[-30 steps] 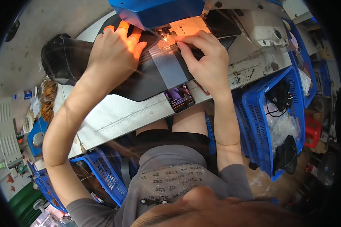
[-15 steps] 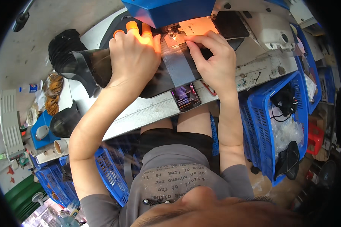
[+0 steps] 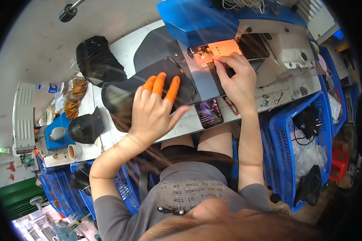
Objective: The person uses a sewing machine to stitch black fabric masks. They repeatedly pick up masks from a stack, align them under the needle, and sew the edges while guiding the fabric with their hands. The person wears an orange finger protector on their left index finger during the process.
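The blue-headed sewing machine [image 3: 201, 22] stands at the far side of the table, its lamp lighting the needle plate [image 3: 225, 48]. Beside that plate, my right hand [image 3: 239, 80] is closed in a pinch of thumb and forefinger; whatever is between the tips is too small to make out. My left hand [image 3: 151, 114] has its fingers stretched out, with orange finger covers on three of them. Its fingertips rest on a dark flat shoe-upper-like piece [image 3: 157, 74] left of the machine. A grey strip [image 3: 203, 80] runs from the needle area toward me.
A stack of black pieces [image 3: 98, 56] sits at the table's left, with another curved black piece [image 3: 86, 126] nearer. A lit phone [image 3: 210, 113] and a red-handled tool [image 3: 231, 105] lie by the front edge. Blue baskets [image 3: 275, 132] stand at the right.
My left hand has drawn back from beside the needle, toward me, and its fingers now lie on the dark piece. The right hand keeps its pinch by the plate. The whole view has shifted.
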Available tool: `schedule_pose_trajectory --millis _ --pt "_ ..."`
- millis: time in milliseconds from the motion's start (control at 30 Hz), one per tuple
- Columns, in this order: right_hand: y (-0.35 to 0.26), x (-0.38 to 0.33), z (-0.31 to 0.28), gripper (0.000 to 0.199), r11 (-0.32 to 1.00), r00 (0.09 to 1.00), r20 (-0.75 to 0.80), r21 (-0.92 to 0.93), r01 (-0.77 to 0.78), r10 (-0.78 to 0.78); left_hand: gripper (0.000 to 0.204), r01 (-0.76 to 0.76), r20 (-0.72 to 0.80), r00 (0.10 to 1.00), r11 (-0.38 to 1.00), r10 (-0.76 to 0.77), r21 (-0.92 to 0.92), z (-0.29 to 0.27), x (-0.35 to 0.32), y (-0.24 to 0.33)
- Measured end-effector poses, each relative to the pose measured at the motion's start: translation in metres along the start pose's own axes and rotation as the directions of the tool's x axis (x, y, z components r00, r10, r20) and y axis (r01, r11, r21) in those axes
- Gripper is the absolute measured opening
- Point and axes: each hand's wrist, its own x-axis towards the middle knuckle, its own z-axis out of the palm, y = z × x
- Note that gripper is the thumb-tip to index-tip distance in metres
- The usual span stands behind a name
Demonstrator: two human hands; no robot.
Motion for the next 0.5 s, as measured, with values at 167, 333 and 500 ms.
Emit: schedule_pose_trajectory --millis 167,333,500 --pt "-0.001 0.000 -0.001 0.006 1.000 1.000 0.009 0.009 0.012 -0.012 0.061 -0.011 -0.005 1.000 0.994 0.011 -0.108 -0.002 -0.022 -0.003" --pt "0.001 0.001 -0.001 0.006 1.000 1.000 0.026 0.013 0.018 -0.018 0.051 -0.005 -0.250 0.968 0.999 -0.005 -0.039 0.014 -0.076 -0.051" --pt "-0.002 -0.001 -0.004 0.010 1.000 0.999 0.049 0.001 0.004 -0.004 0.051 0.249 -0.432 0.891 0.947 -0.141 0.204 0.027 -0.195 -0.164"
